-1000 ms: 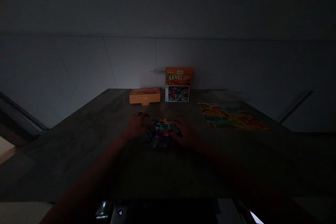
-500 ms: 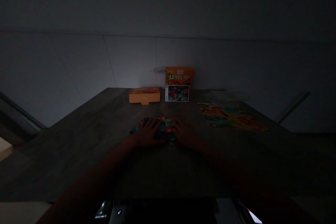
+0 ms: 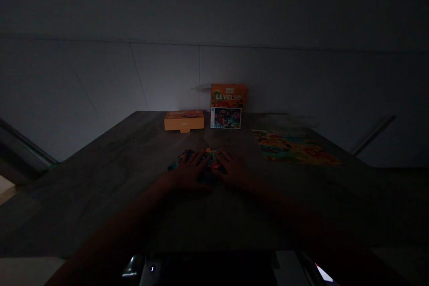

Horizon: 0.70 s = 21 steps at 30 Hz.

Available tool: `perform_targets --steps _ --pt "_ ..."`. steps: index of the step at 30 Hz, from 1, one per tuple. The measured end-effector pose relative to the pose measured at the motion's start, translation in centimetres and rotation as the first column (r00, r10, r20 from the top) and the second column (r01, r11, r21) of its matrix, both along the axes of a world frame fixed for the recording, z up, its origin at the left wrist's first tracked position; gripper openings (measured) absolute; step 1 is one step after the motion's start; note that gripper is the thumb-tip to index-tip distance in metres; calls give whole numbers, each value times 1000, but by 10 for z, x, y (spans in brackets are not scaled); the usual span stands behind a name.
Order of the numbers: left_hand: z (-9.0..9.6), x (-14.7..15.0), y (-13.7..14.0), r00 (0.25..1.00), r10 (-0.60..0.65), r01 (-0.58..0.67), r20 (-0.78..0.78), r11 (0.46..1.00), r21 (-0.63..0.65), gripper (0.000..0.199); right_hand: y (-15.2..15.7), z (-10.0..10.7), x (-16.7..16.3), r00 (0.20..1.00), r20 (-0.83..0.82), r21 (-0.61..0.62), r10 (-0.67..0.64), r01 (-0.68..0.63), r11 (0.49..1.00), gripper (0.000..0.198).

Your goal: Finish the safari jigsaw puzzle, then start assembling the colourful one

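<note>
Dim light covers the grey table [image 3: 134, 161]. At its middle lies a small heap of colourful jigsaw puzzle pieces [image 3: 210, 155], dark blue, red, orange and teal. My left hand [image 3: 189, 173] rests palm down on the left part of the heap, fingers spread. From the other side my right hand [image 3: 233, 170] lies flat over the right part, its fingers apart and pointing forward. Both palms hide much of the heap, so single pieces are hard to make out.
An orange "LEVEL UP!" box [image 3: 228, 98] stands upright at the back, a picture card [image 3: 225, 118] against its front. Left of it lies an orange box [image 3: 184, 121] with a front tab. A colourful picture sheet [image 3: 296, 148] lies at right, near clear plastic [image 3: 288, 121].
Both hands have shifted slightly over the pieces; the left thumb sits a little lower and the right fingers reach slightly further left. The boxes and sheet stay in place.
</note>
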<state>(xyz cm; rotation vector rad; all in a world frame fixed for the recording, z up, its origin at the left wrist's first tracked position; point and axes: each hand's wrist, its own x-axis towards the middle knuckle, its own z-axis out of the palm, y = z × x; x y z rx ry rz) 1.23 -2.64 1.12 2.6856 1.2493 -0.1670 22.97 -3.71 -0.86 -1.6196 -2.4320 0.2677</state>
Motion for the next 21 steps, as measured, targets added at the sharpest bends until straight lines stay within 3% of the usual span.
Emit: perform_targets --steps 5,10,13,18,21 --pt "4 -4 4 998 5 -7 68 1000 28 101 8 -3 8 996 -20 22 -87 88 996 62" --pt "1 -16 19 972 176 -196 158 973 121 70 9 6 9 984 -74 95 -159 166 982 48" --pt "-7 -15 21 976 191 -198 101 978 69 76 4 9 4 990 -79 125 -120 129 984 49" --pt "-14 -4 17 992 98 -104 86 992 73 85 -6 4 -5 999 -18 84 46 -44 996 64" --pt "-12 -4 17 991 96 -103 91 992 76 89 -5 2 -6 1000 3 76 8 -8 997 59"
